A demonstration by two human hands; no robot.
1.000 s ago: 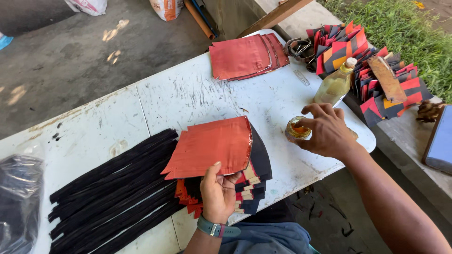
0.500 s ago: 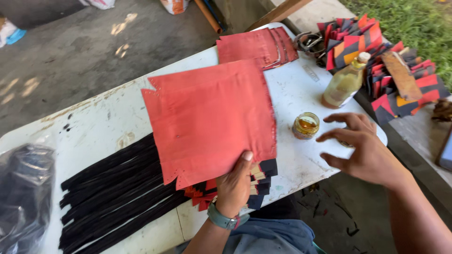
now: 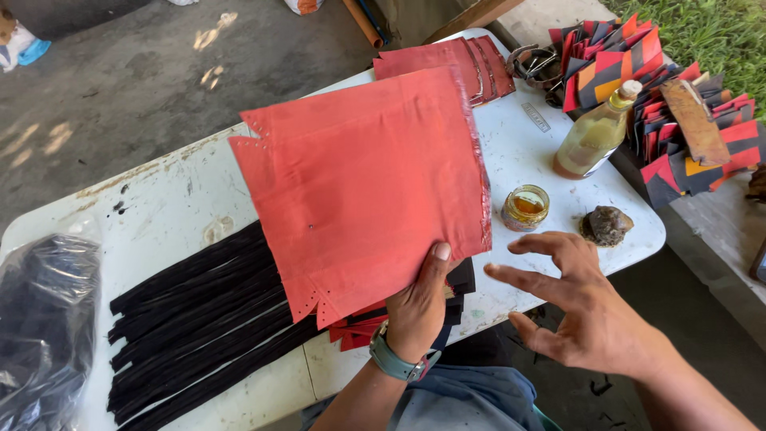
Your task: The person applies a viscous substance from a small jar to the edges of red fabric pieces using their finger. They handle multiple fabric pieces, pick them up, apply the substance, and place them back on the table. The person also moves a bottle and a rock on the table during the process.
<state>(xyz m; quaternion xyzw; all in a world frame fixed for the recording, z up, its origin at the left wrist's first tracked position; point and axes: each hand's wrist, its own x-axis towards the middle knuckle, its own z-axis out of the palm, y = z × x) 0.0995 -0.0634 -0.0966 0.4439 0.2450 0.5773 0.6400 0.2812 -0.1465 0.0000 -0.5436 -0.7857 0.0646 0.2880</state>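
Our left hand (image 3: 419,307) pinches the red leather sheet (image 3: 363,187) by its lower edge; our right hand (image 3: 586,307) hovers spread wide and could tip the glue jar (image 3: 525,207) near the table's right edge

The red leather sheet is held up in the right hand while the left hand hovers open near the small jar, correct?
Hands swapped. The head view shows the left hand holding the red leather sheet, and the right hand hovering open near the small jar.

Worn white tabletop (image 3: 167,199), stained and scuffed. On it lie long black strips (image 3: 199,319), a small glass jar of amber liquid (image 3: 525,207), a plastic bottle (image 3: 594,134), a brown lump (image 3: 606,225) and stacked red leather sheets (image 3: 479,60).
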